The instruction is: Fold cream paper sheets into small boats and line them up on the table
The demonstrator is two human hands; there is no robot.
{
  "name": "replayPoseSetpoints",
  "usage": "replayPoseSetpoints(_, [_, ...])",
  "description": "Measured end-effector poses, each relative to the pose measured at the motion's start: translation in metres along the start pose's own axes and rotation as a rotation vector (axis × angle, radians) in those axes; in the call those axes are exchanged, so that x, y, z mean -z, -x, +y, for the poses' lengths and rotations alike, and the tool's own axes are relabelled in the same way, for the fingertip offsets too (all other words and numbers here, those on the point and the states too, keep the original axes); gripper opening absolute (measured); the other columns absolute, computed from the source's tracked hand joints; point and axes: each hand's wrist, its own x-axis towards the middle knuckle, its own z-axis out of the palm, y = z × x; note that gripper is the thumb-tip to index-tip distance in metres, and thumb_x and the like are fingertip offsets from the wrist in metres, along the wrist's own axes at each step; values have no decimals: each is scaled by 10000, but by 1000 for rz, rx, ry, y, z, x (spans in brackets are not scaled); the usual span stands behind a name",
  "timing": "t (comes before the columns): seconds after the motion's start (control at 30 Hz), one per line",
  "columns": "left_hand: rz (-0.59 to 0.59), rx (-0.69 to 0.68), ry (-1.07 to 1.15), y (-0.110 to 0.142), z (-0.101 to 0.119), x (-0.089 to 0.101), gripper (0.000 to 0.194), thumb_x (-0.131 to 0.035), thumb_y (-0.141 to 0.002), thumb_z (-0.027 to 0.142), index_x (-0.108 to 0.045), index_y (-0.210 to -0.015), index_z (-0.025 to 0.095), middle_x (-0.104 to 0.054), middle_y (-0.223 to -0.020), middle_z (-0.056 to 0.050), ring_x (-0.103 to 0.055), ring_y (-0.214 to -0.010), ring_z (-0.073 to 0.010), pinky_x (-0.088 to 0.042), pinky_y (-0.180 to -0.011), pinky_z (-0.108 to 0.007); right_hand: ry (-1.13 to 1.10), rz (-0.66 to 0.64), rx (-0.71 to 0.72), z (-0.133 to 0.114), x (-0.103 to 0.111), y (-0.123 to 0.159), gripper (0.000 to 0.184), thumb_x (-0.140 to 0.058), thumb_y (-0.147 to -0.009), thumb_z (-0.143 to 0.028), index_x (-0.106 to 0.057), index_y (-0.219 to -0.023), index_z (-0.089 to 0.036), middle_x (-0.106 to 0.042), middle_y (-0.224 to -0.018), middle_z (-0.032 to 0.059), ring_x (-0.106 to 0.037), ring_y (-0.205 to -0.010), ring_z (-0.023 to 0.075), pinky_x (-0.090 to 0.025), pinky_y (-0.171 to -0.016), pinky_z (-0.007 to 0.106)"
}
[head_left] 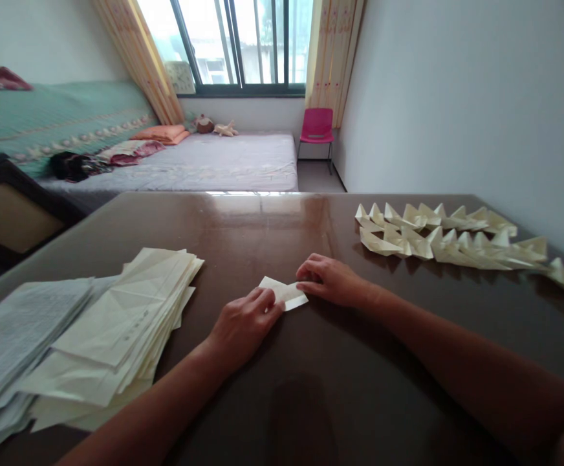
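Note:
Between my hands, on the brown tabletop [243, 246], is a small piece of folded cream paper [286, 294]. My left hand [250, 323] grips its near left edge, fingers curled and thumb against the paper. At the paper's right end, my right hand [328, 278] pinches the edge between thumb and bent fingers. Parts of the paper are hidden under the fingers. Left of my left hand lies a stack of creased cream sheets [131, 304], the top one bearing fold lines and a little print.
Folded paper boats [437, 246] stand in two rows at the table's right side, by the white wall. A pile of printed sheets [24, 336] lies at the far left. Beyond the table are a bed [243, 158], a pink chair [317, 126] and a window.

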Motion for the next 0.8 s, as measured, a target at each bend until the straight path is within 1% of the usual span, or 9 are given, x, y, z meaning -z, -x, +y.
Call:
replayPoseSetpoints(0.07, [42, -49, -53, 1, 2, -1, 195, -506, -901, 180, -587, -1077, 192, -582, -872, -42, -556, -834, -182, -446, -586, -254, 57, 0, 44, -4, -8, 1, 284, -645, -795, -451, -643, -949, -212, -588, -987, 52, -544, -888, 171, -436, -748, 278])
replayPoseSetpoints(0.17, [105, -144, -110, 3, 4, -2, 188, -502, -893, 148, -587, -1061, 146, -574, -843, -43, -560, -822, -188, -472, -607, -280, 99, 21, 82, -9, -15, 2, 321, -680, -764, -459, -628, -975, -223, -564, -1037, 63, -503, -1000, 201, -432, -839, 322])
replayPoseSetpoints(0.23, [140, -199, -129, 3, 5, -3, 173, -498, -893, 140, -588, -1040, 128, -570, -836, -42, -562, -828, -190, -487, -634, -295, 96, 25, 93, -10, -17, 1, 323, -696, -751, -438, -622, -979, -220, -560, -1055, 66, -491, -1018, 203, -424, -868, 334])
replayPoseSetpoints(0.33, [181, -226, -140, 4, 5, -4, 157, -477, -903, 132, -590, -1012, 126, -569, -828, -41, -563, -835, -187, -495, -659, -301, 56, 10, 87, -8, -15, -1, 275, -713, -735, -394, -621, -909, -202, -581, -1029, 59, -501, -993, 193, -419, -850, 314])
replayPoseSetpoints(0.47, [157, -162, -87, 3, 3, -5, 171, -460, -918, 157, -594, -1024, 152, -584, -838, -43, -565, -810, -183, -484, -624, -285, -55, -45, -16, -4, -12, -3, 186, -690, -746, -319, -601, -839, -185, -622, -823, 7, -544, -760, 131, -407, -673, 238])
replayPoseSetpoints(0.53, [125, -103, -35, 3, 1, -6, 191, -468, -921, 179, -595, -1063, 181, -612, -919, -48, -570, -859, -187, -488, -636, -279, -111, -74, -68, -3, -13, -2, 131, -661, -766, -283, -602, -833, -188, -624, -735, -22, -539, -655, 103, -373, -597, 214])
replayPoseSetpoints(0.6, [110, -62, 9, 2, 0, -7, 230, -476, -923, 200, -583, -1126, 214, -629, -1050, -44, -565, -937, -191, -498, -683, -280, -125, -67, -82, -3, -15, -1, 88, -643, -779, -261, -618, -829, -193, -632, -712, -31, -541, -627, 95, -356, -575, 207])
replayPoseSetpoints(0.7, [93, -30, 56, 0, -1, -8, 270, -476, -929, 226, -567, -1182, 243, -626, -1169, -23, -552, -997, -186, -499, -734, -277, -44, -3, -16, -6, -17, 1, 67, -613, -815, -255, -655, -828, -206, -649, -755, -12, -549, -687, 110, -370, -619, 216])
replayPoseSetpoints(0.8, [63, -7, 85, -1, -1, -9, 269, -471, -933, 242, -576, -1180, 257, -636, -1172, -12, -554, -1001, -179, -495, -758, -268, 111, 10, 151, -12, -13, 4, 131, -562, -863, -250, -679, -823, -205, -648, -819, 28, -541, -807, 141, -389, -711, 241])
